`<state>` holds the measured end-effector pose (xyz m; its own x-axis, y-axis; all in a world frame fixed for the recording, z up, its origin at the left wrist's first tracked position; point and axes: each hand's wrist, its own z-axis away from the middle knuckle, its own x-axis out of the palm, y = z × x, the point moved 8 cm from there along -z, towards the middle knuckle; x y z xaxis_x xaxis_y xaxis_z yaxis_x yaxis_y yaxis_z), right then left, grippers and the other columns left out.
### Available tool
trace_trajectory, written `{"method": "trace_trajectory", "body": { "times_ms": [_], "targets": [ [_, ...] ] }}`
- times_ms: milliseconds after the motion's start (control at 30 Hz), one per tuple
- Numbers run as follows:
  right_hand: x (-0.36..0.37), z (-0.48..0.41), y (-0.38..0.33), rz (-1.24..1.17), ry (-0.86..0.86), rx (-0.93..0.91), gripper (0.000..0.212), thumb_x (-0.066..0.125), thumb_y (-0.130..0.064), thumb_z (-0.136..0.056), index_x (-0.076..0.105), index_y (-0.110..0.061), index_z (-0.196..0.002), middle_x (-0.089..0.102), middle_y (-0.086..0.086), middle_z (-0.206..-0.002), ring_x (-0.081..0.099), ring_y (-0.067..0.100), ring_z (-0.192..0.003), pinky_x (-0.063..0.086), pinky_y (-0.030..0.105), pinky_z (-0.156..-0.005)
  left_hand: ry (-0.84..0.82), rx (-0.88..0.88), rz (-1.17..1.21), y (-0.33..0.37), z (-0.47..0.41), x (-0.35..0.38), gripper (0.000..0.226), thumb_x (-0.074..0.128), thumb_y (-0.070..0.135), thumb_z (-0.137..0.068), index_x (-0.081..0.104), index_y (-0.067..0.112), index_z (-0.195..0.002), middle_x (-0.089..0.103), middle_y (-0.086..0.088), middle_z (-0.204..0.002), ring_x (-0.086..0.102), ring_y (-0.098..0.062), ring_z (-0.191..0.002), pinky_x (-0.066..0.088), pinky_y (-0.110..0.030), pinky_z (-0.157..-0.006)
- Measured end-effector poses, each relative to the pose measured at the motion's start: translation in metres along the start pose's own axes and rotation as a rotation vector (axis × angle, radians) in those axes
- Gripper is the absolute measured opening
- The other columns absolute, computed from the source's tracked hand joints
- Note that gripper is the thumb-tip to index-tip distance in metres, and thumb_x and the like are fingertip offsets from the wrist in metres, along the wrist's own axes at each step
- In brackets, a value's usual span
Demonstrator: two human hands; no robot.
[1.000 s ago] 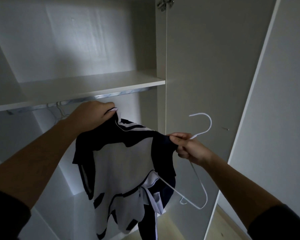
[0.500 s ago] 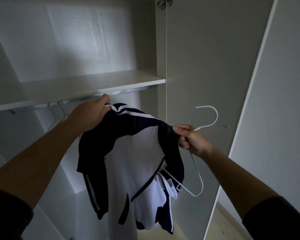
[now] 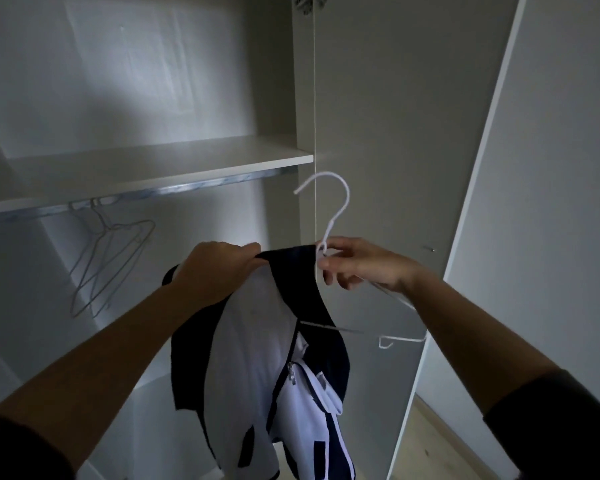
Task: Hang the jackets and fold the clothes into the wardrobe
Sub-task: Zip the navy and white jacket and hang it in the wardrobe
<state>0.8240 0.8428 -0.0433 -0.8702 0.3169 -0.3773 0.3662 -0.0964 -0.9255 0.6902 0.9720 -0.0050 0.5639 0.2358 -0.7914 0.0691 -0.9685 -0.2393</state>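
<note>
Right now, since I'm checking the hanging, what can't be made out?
Head view only.
- Hanger: far arm hidden by jacket.
- Jacket hem: cut off by bottom edge.
- Spare hangers: dim, overlapping; count unclear.
- Left hand: fingers' tips hidden by collar.

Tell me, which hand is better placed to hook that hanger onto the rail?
Probably the right. The right hand pinches the hanger just below its hook, which opens toward the rail. The left hand grips the jacket collar, so it would have to let go first.
</note>
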Motion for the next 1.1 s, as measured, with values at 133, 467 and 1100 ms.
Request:
{"method": "trace_trajectory", "body": {
  "times_ms": [133, 467, 1100],
  "targets": [
    [-0.032, 0.017, 0.039, 0.139, 0.121, 0.091, 0.037, 0.063, -0.029, -0.089, 0.055, -0.023, -0.125, 0.071, 0.001, -0.099, 0.065, 0.014, -0.086, 0.051, 0.025, -0.081, 0.042, -0.094, -0.011, -0.033, -0.001, -0.001, 0.074, 0.012, 0.065, -0.088, 0.061, 0.011, -0.079, 0.060, -0.016, -0.061, 0.059, -0.036, -0.057, 0.043, -0.035, -0.051],
    [-0.037, 0.019, 0.076, -0.010, 0.519, -0.110, 0.039, 0.039, -0.010, -0.101, 0.050, -0.008, -0.064, 0.042, 0.007, -0.047, 0.047, 0.009, -0.037, 0.038, 0.021, -0.039, -0.048, -0.173, 0.128, -0.073, 0.010, -0.019, 0.043, 0.032, 0.045, -0.092, 0.051, 0.010, -0.077, 0.059, -0.017, -0.067, 0.058, -0.036, -0.064, 0.028, -0.033, -0.054],
    [0.060, -0.038, 0.146, -0.498, 0.107, 0.322, 0.038, 0.063, -0.031, -0.089, 0.049, -0.021, -0.123, 0.060, 0.004, -0.124, 0.061, 0.022, -0.111, 0.051, 0.041, -0.092, 0.105, -0.245, 0.126, -0.093, -0.008, -0.065, 0.027, 0.046, 0.022, -0.099, 0.055, 0.002, -0.082, 0.061, -0.021, -0.073, 0.059, -0.037, -0.069, 0.045, -0.044, -0.065]
  ]
}}
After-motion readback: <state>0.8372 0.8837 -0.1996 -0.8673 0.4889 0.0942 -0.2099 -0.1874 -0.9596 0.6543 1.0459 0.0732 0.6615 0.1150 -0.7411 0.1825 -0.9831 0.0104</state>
